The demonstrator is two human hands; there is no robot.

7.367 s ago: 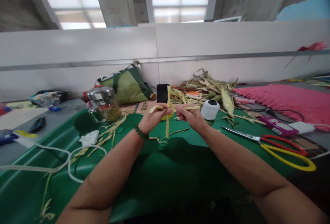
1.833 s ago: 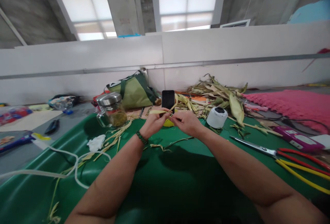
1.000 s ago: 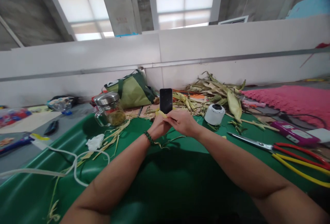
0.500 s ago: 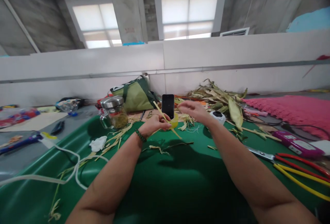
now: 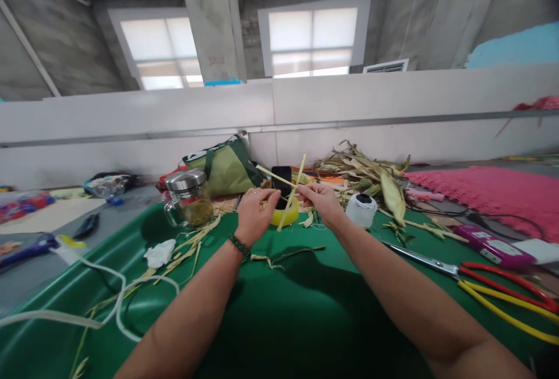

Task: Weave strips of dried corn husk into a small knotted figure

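My right hand (image 5: 322,201) pinches two crossed strips of pale yellow corn husk (image 5: 299,173) close to where they meet. One strip slants up to the right and down towards the tape, while the other points left. Just left of them is my left hand (image 5: 255,215), wearing a green bead bracelet, with thumb and forefinger pressed together. Whatever those fingers hold is too thin to make out. Below the strips sits a yellow roll of tape (image 5: 290,218), with a dark phone (image 5: 280,174) upright behind it.
A glass jar mug (image 5: 187,199) and a green bag (image 5: 227,165) stand left. A husk pile (image 5: 362,160), a white thread cone (image 5: 361,210), large scissors (image 5: 454,268) and a purple box (image 5: 493,245) are right. White cable (image 5: 120,297) crosses the green mat (image 5: 279,321).
My hands were together over the husk, then parted with the strip in my left hand. Now my right hand holds the crossed strips, and my left hand has moved slightly left of them.
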